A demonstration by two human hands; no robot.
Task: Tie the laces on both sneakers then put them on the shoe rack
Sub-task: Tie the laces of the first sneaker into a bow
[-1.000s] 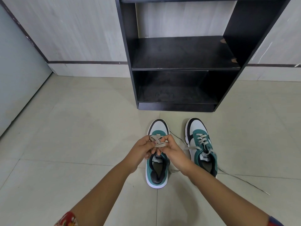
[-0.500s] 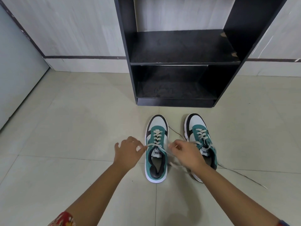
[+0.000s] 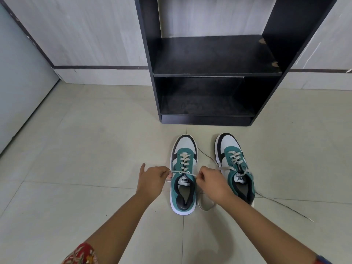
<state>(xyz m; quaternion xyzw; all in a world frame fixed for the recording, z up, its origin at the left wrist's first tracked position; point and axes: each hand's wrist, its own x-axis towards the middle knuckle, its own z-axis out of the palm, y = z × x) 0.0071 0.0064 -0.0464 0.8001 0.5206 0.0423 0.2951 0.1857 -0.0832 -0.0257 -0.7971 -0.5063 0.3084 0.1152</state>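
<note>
Both hands pinched shut on the lace ends, left hand [image 3: 152, 180] and right hand [image 3: 213, 182] pulling them apart across the left sneaker [image 3: 183, 176] on the floor tiles [image 3: 76, 149], probably to snug the first knot.

— What does the room look like?
— Pale glossy floor tiles [image 3: 91, 141] with thin grout lines, lit evenly.
— And the walls?
— Light wood-grain wall panels [image 3: 91, 31] above a dark strip [image 3: 99, 67] and a pale skirting [image 3: 106, 77].
— Anything on the left?
— A grey-blue panel [image 3: 21, 77] meets the floor at an angle.
</note>
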